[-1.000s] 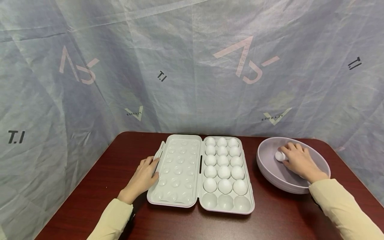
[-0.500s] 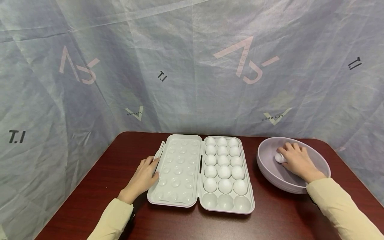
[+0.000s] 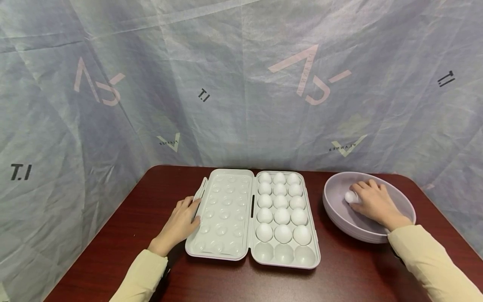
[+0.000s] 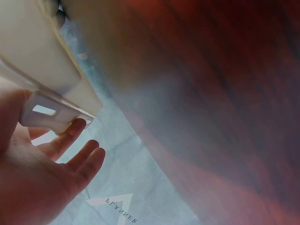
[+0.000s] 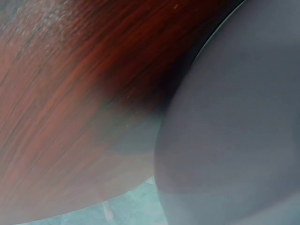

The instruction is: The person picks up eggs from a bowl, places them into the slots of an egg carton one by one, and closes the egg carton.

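Observation:
In the head view my right hand point(image 3: 376, 204) reaches into a lavender bowl point(image 3: 336, 216) at the table's right. Its thumb and fingers hold a white egg point(image 3: 351, 197), partly covered by the hand. The right wrist view shows the bowl's outer wall point(image 5: 229, 117) but not the hand. An egg box lies unfolded in the middle. Its tray point(image 3: 285, 261) holds rows of white eggs, and the front row of cups is bare. On the left, my left hand point(image 3: 181, 224) grips the edge of the dimpled lid point(image 3: 220, 218), its thumb and fingers at the latch flap point(image 4: 56, 112).
Everything stands on a dark red wooden table point(image 3: 124, 230). A grey-blue printed sheet point(image 3: 241, 84) hangs close behind the table's far edge. The bowl sits a little to the right of the egg tray.
My right hand shifts only slightly inside the bowl, with the egg between its fingers. The left hand and the egg box stay where they were.

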`<state>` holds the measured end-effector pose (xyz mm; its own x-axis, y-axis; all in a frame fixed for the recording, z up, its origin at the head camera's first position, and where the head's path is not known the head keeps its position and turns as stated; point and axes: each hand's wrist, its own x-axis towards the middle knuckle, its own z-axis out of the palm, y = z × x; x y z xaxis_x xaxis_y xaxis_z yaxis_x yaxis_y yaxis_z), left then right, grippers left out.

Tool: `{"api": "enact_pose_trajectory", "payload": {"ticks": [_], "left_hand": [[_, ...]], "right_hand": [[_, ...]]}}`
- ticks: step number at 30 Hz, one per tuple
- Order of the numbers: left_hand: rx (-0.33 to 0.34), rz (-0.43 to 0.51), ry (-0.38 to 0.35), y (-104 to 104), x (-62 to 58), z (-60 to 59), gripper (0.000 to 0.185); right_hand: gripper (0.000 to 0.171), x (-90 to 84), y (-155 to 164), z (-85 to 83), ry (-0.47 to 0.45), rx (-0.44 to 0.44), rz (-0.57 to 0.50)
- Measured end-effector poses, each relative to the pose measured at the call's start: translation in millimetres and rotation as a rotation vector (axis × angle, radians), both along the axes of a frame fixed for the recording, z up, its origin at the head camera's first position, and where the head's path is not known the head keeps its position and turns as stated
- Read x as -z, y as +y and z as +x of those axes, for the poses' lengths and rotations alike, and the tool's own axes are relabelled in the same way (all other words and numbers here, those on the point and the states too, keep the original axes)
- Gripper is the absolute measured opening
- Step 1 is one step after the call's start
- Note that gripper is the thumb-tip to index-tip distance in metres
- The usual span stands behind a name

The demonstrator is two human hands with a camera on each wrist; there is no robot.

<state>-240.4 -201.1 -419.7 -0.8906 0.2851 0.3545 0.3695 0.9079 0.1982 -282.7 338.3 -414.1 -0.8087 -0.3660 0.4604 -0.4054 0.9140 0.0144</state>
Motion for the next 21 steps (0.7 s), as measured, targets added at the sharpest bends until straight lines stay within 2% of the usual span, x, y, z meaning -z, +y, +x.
{"api": "enact_pose_trajectory", "payload": {"ticks": [14, 21], "left_hand": [[0.002, 0.005, -0.010, 0.1, -0.9, 0.2, 0.047], [0.001, 0.002, -0.009, 0.1, -0.5, 0.5, 0.048]], "right_hand": [[0.042, -13.6, -4.4, 11.8, -0.040, 0.018, -0.051], [0.038, -22.6, -7.9, 16.6, -0.007, 0.000, -0.092]]}}
